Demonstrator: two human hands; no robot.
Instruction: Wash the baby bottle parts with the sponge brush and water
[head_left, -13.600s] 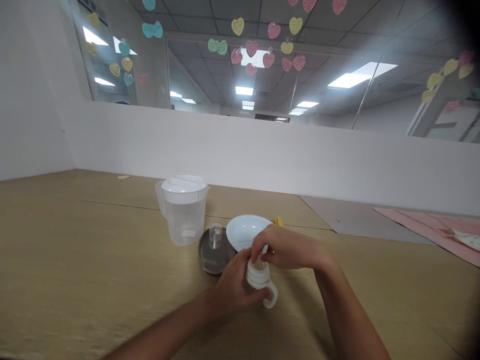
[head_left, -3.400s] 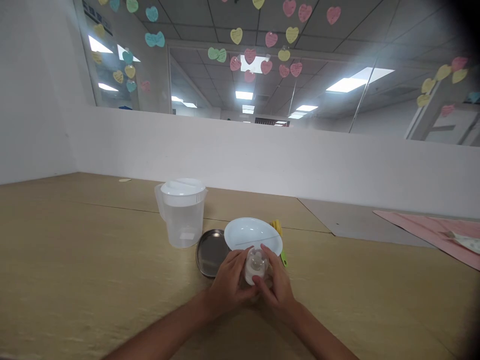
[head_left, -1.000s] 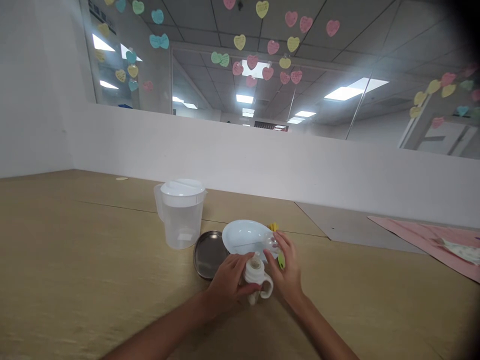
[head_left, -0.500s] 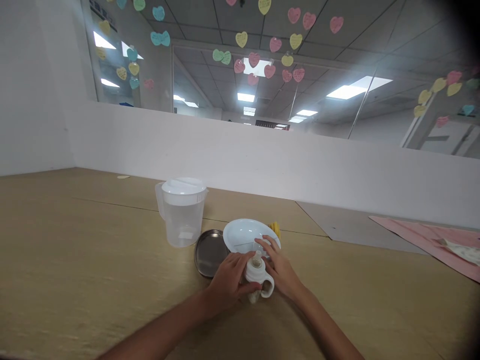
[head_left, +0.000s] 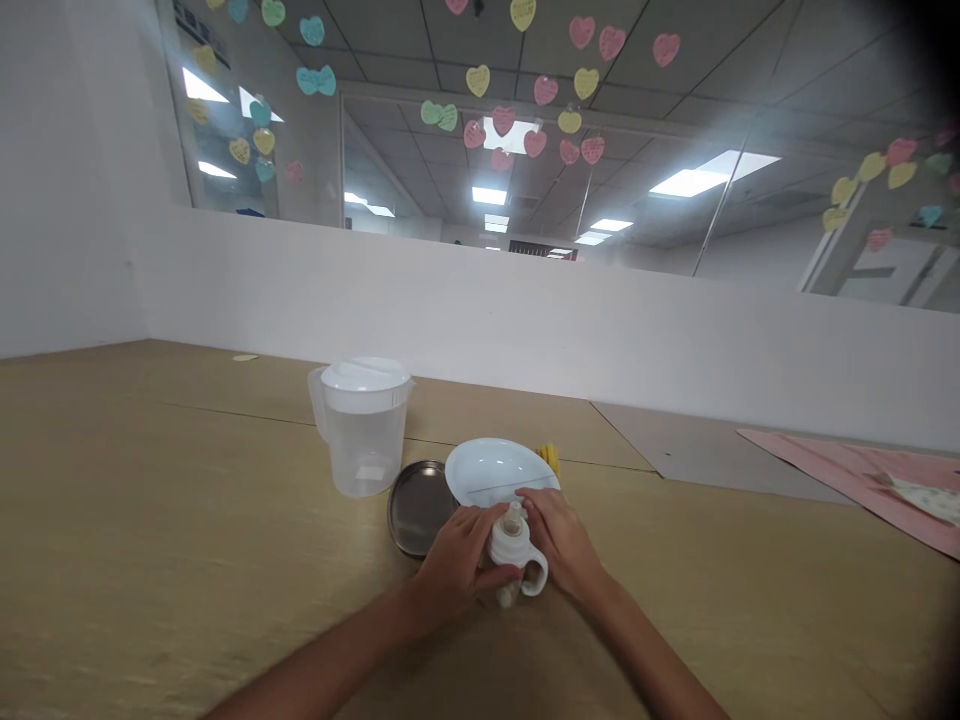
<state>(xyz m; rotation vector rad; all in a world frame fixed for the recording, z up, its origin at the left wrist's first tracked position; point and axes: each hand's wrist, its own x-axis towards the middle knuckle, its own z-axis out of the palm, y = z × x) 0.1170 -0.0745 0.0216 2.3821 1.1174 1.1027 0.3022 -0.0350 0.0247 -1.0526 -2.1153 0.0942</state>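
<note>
A baby bottle with a white collar, a side handle and a clear nipple stands upright near the table's middle. My left hand is wrapped round its left side. Against the upper right of the bottle lies my right hand, its fingers drawn together beside the nipple; whether they grip anything is hidden. Just behind the hands is a white oval bowl. A dark metal tray sits to the left of the bowl, partly behind my left hand.
A clear lidded pitcher stands behind and left of the tray. Something yellow lies behind the bowl. At the far right a pink cloth lies on the brown table, below a white wall.
The fingers of my right hand, spread over the bowl before, have come down and closed in beside the bottle's nipple. My left hand stays round the bottle.
</note>
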